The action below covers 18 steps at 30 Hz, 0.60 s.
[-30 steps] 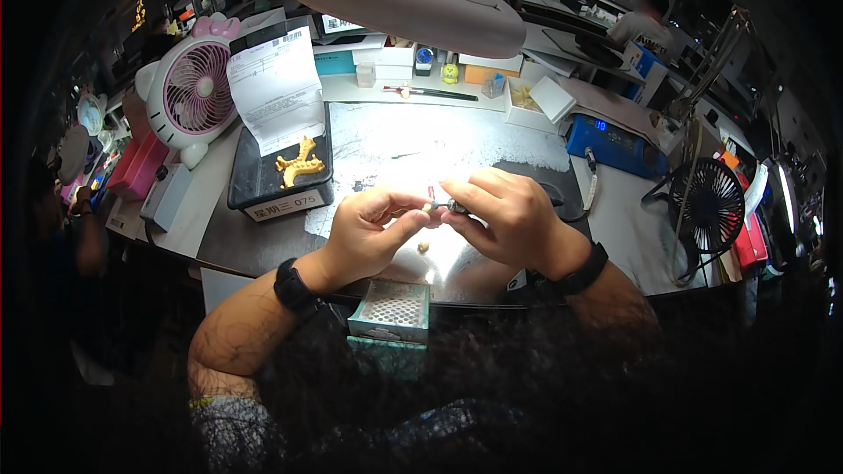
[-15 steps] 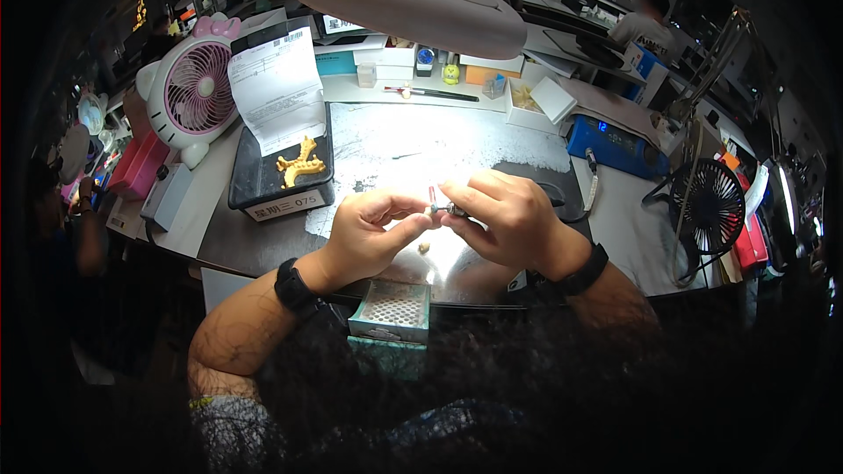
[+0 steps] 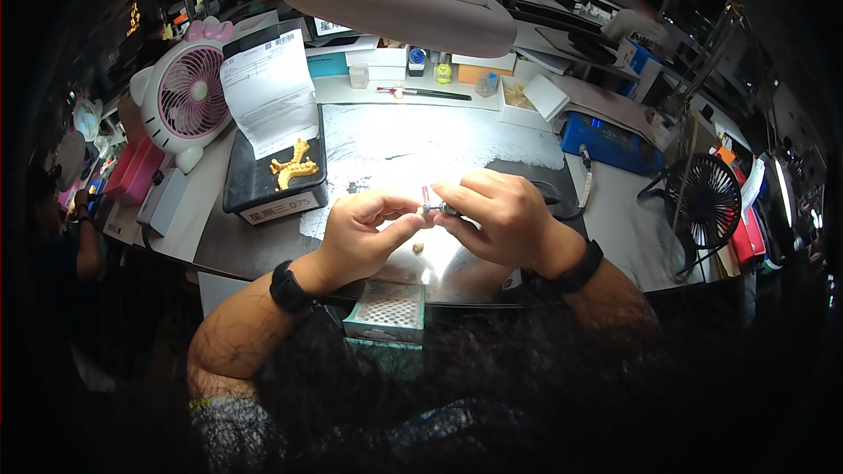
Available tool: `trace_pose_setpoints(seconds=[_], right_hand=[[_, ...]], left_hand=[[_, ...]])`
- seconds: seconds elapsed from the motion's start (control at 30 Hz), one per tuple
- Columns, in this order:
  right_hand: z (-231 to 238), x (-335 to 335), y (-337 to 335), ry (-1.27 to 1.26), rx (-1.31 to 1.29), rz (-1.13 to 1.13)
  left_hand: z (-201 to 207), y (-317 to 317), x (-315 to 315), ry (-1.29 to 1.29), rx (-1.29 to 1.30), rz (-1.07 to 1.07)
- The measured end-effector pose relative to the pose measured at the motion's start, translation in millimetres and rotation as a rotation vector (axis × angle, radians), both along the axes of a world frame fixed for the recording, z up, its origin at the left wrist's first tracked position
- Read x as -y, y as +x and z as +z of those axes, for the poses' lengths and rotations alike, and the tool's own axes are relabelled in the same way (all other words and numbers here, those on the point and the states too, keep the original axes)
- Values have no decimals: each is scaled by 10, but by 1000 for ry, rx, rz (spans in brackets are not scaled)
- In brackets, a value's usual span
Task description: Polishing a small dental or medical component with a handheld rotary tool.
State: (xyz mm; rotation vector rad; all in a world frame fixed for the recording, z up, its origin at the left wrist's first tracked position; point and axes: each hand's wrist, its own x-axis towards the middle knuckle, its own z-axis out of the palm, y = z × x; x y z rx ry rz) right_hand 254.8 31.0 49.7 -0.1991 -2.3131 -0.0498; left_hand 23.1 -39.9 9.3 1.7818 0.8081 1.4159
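Observation:
Both hands meet under the lamp over the bright worktop. My left hand [image 3: 371,226] is closed in a pinch, thumb and forefinger on a tiny pale piece whose kind is too small to tell. My right hand [image 3: 502,218] is closed around a rotary handpiece [image 3: 448,209], its metal nose pointing left at that piece; most of its body is hidden by the fingers. A thin reddish stick-like bit [image 3: 425,194] stands up between the fingertips. Below them, a small beige lump [image 3: 418,247] lies on the worktop [image 3: 369,136].
A black tray [image 3: 274,196] at left holds yellow dental models [image 3: 294,165] and a paper sheet [image 3: 268,92]. Overhead hangs a grey lamp [image 3: 395,2]. A blue control box [image 3: 610,144] and black fan [image 3: 704,200] stand right, a pink-white fan [image 3: 186,92] left. A perforated grille [image 3: 386,307] sits at the front edge.
The whole view has shifted slightly, so everything appears a little further left. Both hands keep nearly the same pose and hold.

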Motion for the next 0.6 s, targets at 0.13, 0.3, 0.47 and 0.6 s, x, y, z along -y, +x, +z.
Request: trace_pose_setpoints(seconds=[0.13,0.3,0.47,0.6], right_hand=[[-6,6,3,2,-8,-5],[2,17,1,-4,1,-14],[-5,5,1,-3,-8,-11],[5,19,3,-7,-8,-20]], left_hand=[[44,-16,32,-28,-44,-30],[5,-5,13,-18,-5,-12],[-41,-1,-15,1,29,-9],[4,-23,12,-22,-15,-29]])
